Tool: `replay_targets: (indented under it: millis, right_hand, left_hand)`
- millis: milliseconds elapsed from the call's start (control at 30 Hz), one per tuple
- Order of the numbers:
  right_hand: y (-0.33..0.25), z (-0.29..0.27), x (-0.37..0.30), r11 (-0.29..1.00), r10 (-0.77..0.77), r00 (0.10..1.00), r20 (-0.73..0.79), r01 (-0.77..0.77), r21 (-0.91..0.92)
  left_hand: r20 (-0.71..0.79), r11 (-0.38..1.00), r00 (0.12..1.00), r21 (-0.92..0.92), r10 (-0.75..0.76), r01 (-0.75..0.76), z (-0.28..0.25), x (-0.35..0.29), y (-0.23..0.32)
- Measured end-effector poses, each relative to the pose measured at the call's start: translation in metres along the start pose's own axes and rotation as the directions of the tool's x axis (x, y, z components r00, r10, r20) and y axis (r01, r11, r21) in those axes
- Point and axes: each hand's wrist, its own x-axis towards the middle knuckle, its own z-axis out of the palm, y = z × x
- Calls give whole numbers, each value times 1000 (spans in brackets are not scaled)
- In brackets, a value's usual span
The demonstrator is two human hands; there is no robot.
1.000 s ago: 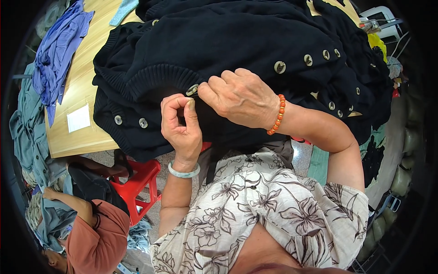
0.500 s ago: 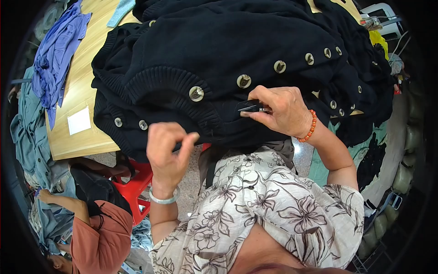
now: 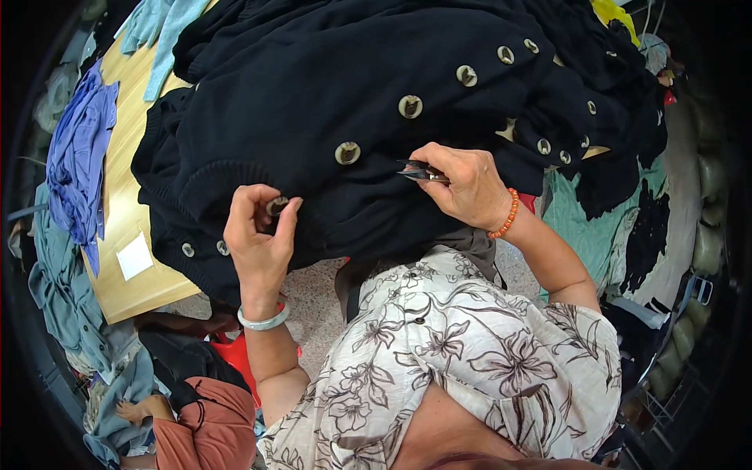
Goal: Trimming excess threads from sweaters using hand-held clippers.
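Observation:
A black knitted cardigan [image 3: 313, 102] with ribbed edges lies spread over the table in front of me. Large mottled brown-and-cream buttons run along its front band, one of them a button [image 3: 347, 153] between my two hands. My left hand [image 3: 262, 235] pinches the button [image 3: 276, 206] at the near left end of that row, thumb and fingertips on its rim. Above the cloth to the right, my right hand [image 3: 466, 184] is closed around small black thread snips [image 3: 423, 171], their blades pointing left.
The wooden table [image 3: 117, 157] shows at the left, with a white paper square [image 3: 135, 256] and a purple garment [image 3: 74, 157] on it. Light blue knitwear [image 3: 160, 39] lies at the far left. A person in a rust-coloured top [image 3: 207, 431] is at lower left, by a red stool [image 3: 239, 362].
My left hand has moved forward and left onto the cardigan and taken hold of the end button. My right hand, still with the snips, has shifted slightly left. The view has turned somewhat.

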Motion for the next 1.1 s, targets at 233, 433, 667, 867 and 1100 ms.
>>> replay_targets:
  millis: [233,433,667,867,1100]
  right_hand:
    - [-5,23,11,702,285,958,-26,-190,686]
    - [-11,28,29,81,296,864,408,-448,891]
    - [-20,28,35,3,271,893,359,-373,928]
    - [-23,28,31,42,290,896,337,-364,931]
    - [-24,28,26,3,327,889,321,-341,940]
  left_hand:
    - [62,904,994,-413,-93,111,-25,-5,24]
    - [86,877,989,-459,-118,144,-33,-12,28]
    - [-240,963,947,216,212,-161,7,-27,39]
    - [339,366,865,-802,-370,471,50,-47,55]
    - [437,62,815,-867,-381,494,72,-24,45]
